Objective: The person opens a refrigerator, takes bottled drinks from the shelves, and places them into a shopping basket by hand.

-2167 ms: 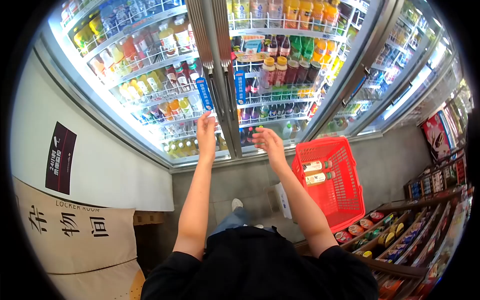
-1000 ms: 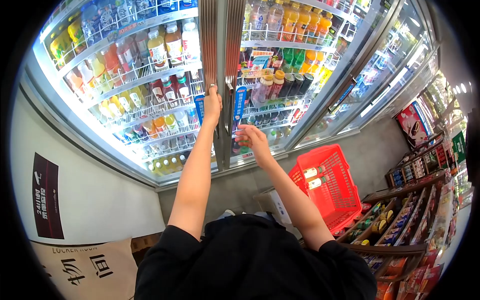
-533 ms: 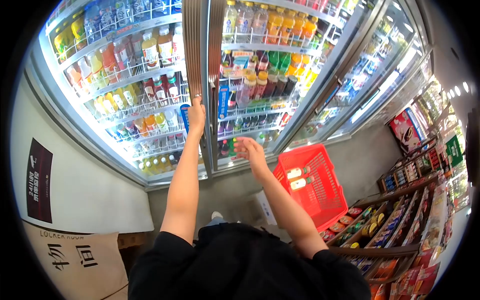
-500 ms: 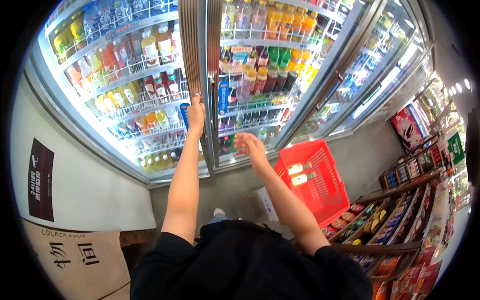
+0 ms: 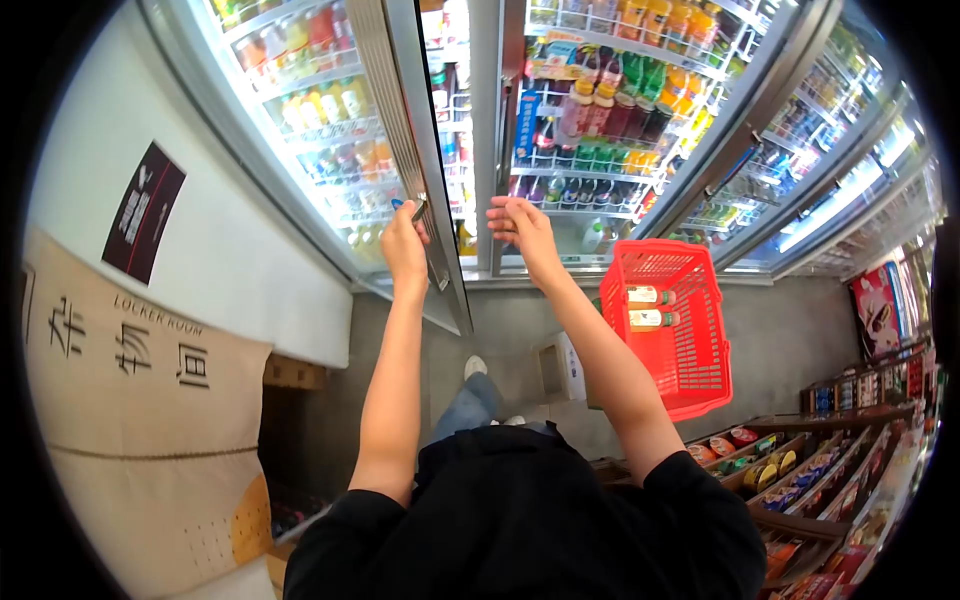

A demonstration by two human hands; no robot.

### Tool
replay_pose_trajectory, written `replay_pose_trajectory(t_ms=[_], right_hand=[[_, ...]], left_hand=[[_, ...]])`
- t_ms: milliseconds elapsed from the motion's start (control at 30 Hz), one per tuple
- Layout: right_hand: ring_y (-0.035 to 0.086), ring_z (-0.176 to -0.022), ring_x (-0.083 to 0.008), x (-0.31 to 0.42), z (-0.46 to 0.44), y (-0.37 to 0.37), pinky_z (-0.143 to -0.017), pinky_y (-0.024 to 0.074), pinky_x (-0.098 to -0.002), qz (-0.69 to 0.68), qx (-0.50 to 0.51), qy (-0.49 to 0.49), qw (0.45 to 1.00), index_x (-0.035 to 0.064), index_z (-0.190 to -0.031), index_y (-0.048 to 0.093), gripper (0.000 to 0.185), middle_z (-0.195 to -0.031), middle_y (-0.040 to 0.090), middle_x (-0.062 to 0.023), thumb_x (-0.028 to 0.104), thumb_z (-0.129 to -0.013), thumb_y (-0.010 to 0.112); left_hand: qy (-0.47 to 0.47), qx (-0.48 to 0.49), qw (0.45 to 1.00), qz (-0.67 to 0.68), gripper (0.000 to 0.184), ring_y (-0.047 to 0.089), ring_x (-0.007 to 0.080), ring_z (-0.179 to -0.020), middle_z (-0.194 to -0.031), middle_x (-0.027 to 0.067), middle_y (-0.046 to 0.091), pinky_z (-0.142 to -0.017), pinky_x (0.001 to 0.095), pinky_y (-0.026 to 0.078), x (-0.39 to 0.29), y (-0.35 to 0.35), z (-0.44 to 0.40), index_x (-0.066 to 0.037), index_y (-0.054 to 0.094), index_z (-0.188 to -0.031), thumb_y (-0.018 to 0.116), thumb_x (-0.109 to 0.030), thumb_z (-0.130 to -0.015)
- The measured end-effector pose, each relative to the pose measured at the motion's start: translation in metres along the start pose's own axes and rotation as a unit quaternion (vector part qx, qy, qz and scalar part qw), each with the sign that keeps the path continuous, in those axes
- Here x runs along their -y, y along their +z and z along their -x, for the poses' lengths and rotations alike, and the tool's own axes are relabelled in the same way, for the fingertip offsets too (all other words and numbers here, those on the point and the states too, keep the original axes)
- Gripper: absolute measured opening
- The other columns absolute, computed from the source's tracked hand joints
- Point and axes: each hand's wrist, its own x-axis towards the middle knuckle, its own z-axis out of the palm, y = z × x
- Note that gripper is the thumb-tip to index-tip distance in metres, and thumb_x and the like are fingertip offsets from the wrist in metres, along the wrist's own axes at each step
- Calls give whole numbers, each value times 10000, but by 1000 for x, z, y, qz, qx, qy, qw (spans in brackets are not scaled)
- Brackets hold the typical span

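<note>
My left hand (image 5: 406, 243) is closed round the handle of the left glass fridge door (image 5: 385, 100), which stands ajar, with shelves of drinks showing through the gap at its edge. My right hand (image 5: 524, 232) is raised in front of the right fridge door's frame (image 5: 488, 150), fingers apart and curved, holding nothing. Beside my right forearm is a red basket (image 5: 690, 395) with two bottles lying in it, an upper bottle (image 5: 648, 296) and a lower bottle (image 5: 652, 319).
A white box (image 5: 562, 368) stands on the floor near my right forearm. Snack shelves (image 5: 800, 470) fill the lower right. At the left are a white panel (image 5: 240, 240) and a beige curtain (image 5: 150, 400) with writing. More fridge doors stretch to the right.
The left fridge door, shut half a second ago, has swung out towards me with my left hand on its handle. My view has shifted, and my right hand remains raised and empty.
</note>
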Motion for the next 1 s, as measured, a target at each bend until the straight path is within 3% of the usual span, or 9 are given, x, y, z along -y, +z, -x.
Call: replay_pose_trajectory(t_ms=[67, 100, 200, 267, 333, 433, 567, 700, 1000], right_hand=[[618, -852, -103, -2, 10, 17, -743, 493, -246, -2, 19, 13, 1000, 43, -1167, 624, 312, -986, 672, -48, 279, -1024, 478], [617, -845, -101, -6, 15, 24, -740, 493, -243, -3, 26, 15, 1000, 43, -1166, 625, 307, -988, 671, -47, 273, -1023, 480], [611, -847, -96, -12, 26, 41, -744, 496, -241, -4, 35, 31, 999, 45, -1174, 626, 285, -994, 667, -47, 239, -1018, 485], [609, -845, -100, -15, 31, 49, -754, 502, -244, -2, 42, 28, 999, 41, -1177, 625, 281, -993, 664, -49, 220, -1019, 476], [608, -844, -102, -12, 38, 57, -759, 504, -247, -5, 46, 24, 999, 38, -1177, 624, 281, -991, 661, -49, 213, -1019, 471], [608, -853, -115, -3, 43, 66, -767, 503, -260, 4, 39, 17, 999, 32, -1174, 623, 283, -984, 654, -48, 207, -1023, 459], [638, -900, -130, 4, 49, 76, -792, 514, -265, 33, 20, -5, 999, 24, -1191, 611, 309, -1028, 675, -74, 237, -1019, 470], [641, -910, -133, 1, 47, 93, -795, 514, -271, 51, 2, -3, 999, 29, -1193, 611, 314, -1049, 678, -77, 243, -1018, 462], [639, -905, -138, -26, 39, 151, -789, 510, -265, 49, -20, 11, 999, 48, -1170, 629, 302, -1027, 672, -69, 250, -1018, 464]], left_hand=[[152, -195, 959, -141, 395, 424, 127, -660, -662, 4, 428, -659, 276, 372, -7, -17, 31, -52, 472, -678, 532, -308, -973], [201, -237, 947, -81, 182, 442, 121, -742, -822, 21, 479, -699, 284, 392, -5, -28, 39, -24, 512, -891, 600, -172, -949], [321, -333, 877, -127, 161, 449, 120, -769, -884, 34, 489, -720, 285, 401, -3, -53, 75, -25, 490, -993, 606, -124, -941], [393, -300, 850, -182, 135, 469, 107, -728, -902, 45, 536, -653, 269, 416, -5, -46, 98, -10, 519, -996, 595, -108, -944], [444, -176, 862, -171, 130, 512, 100, -702, -877, 40, 581, -610, 245, 422, -9, -32, 101, -9, 562, -1033, 591, -100, -945], [232, 41, 965, -117, 198, 572, 94, -668, -768, 48, 634, -592, 255, 456, -11, -23, 63, -32, 579, -1103, 613, -85, -915], [25, 118, 991, -66, 273, 620, 132, -759, -954, 70, 662, -629, 261, 471, 11, -45, -5, -51, 593, -1159, 549, -238, -966], [-26, 52, 998, -38, 292, 599, 124, -742, -929, 52, 644, -653, 242, 439, 11, -83, -19, -68, 571, -1183, 540, -250, -957], [51, -94, 994, 7, 418, 598, 144, -659, -905, 109, 637, -598, 262, 469, 8, -125, 7, -7, 426, -1287, 525, -109, -894]])
